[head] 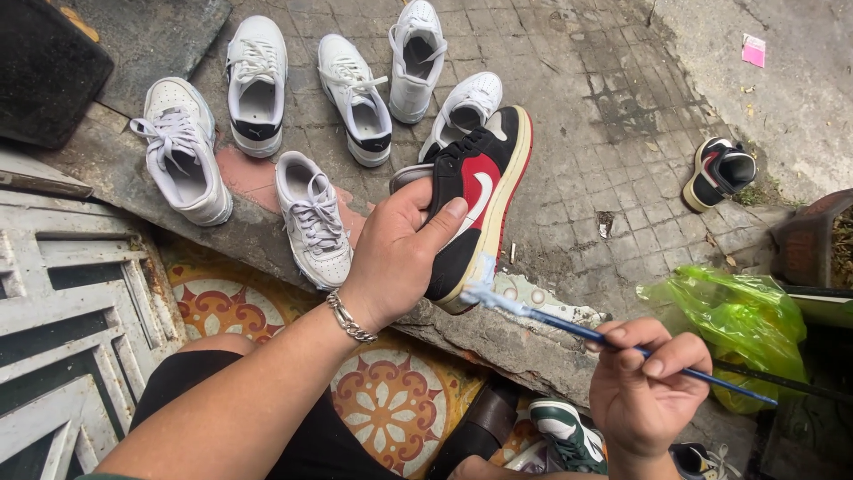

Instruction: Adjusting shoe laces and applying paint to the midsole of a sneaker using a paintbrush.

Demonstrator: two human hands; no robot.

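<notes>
My left hand (400,258) grips a black, red and white sneaker (475,200) around its middle and holds it tilted, sole side to the right, above the pavement. My right hand (644,387) pinches a thin blue brush (613,342) by its handle. The brush's pale bristle tip touches the cream edge of the sneaker's sole near the heel. A silver chain bracelet (348,318) sits on my left wrist.
Several white sneakers (311,213) lie on the grey paving stones (613,107) beyond the step. A matching dark sneaker (720,171) lies at the right, near a green plastic bag (742,311). A green and white shoe (569,436) rests by my knees on patterned tiles (391,400).
</notes>
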